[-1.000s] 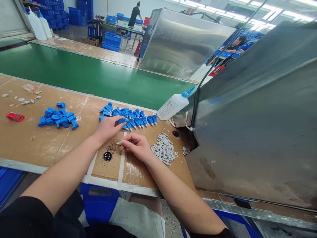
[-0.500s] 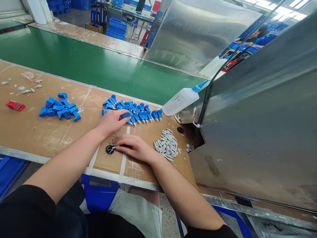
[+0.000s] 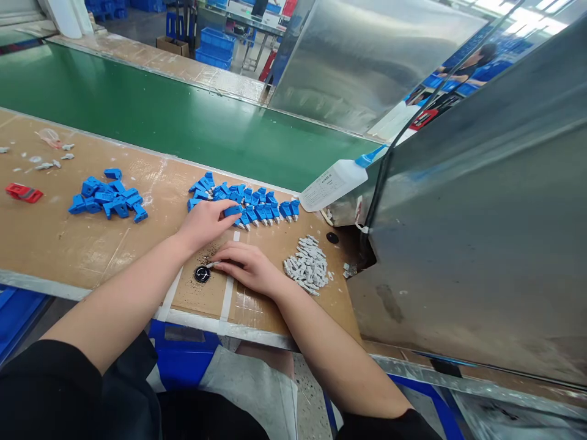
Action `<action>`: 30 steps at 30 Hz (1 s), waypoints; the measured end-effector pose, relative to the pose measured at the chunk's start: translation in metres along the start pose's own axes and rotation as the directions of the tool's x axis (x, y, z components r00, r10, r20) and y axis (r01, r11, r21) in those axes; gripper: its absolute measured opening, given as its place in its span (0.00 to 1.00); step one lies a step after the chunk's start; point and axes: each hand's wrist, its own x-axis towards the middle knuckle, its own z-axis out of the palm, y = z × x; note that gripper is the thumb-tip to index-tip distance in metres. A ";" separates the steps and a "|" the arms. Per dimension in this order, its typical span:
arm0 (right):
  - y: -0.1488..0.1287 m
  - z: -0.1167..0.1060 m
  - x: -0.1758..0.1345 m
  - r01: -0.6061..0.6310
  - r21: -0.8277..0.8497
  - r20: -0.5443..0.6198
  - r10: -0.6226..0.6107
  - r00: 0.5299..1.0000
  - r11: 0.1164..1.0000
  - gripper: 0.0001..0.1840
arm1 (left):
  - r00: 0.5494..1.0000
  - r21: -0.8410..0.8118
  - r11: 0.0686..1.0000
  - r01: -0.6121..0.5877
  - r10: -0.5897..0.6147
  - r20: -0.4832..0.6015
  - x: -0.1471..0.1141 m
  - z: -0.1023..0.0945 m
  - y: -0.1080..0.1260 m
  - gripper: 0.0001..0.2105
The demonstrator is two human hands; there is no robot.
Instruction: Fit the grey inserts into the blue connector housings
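My left hand (image 3: 208, 223) is closed on a blue plastic piece (image 3: 232, 211), beside rows of similar blue pieces (image 3: 261, 212), several with grey tips facing me. Between the fingertips of my right hand (image 3: 247, 264) is a small grey plastic piece (image 3: 211, 264). Its end is just above the edge of a round black dish (image 3: 202, 274) with a pale, shiny marking on it; whether they touch I cannot tell. Dark specks lie around the dish. Right of my right hand is a pile of matching grey pieces (image 3: 306, 264).
Another heap of blue pieces (image 3: 110, 197) lies on the left, near a red plastic part (image 3: 24, 192). A white bottle with a blue nozzle (image 3: 332, 183) leans by the metal panel (image 3: 458, 244) at right. Beyond the table runs a green belt (image 3: 183, 131). A person (image 3: 472, 64) sits far off.
My right hand has lifted the grey piece slightly up and away from the dish's middle. My left hand keeps its hold on the blue piece. The whole view has shifted slightly.
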 end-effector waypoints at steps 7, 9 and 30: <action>0.002 0.004 0.003 0.031 -0.057 0.011 -0.031 0.999 0.998 0.11 | 1.000 0.001 1.000 -0.003 0.003 -0.012 0.000 0.000 0.000 0.15; 0.002 0.003 0.003 0.025 -0.060 -0.050 -0.028 0.998 0.998 0.11 | 1.000 0.005 1.000 -0.003 0.003 -0.008 0.000 0.000 0.000 0.15; 0.011 -0.034 0.001 -0.202 0.389 -0.645 0.422 0.637 0.899 0.28 | 0.991 0.057 0.991 -0.120 0.116 0.068 -0.001 -0.012 0.009 0.17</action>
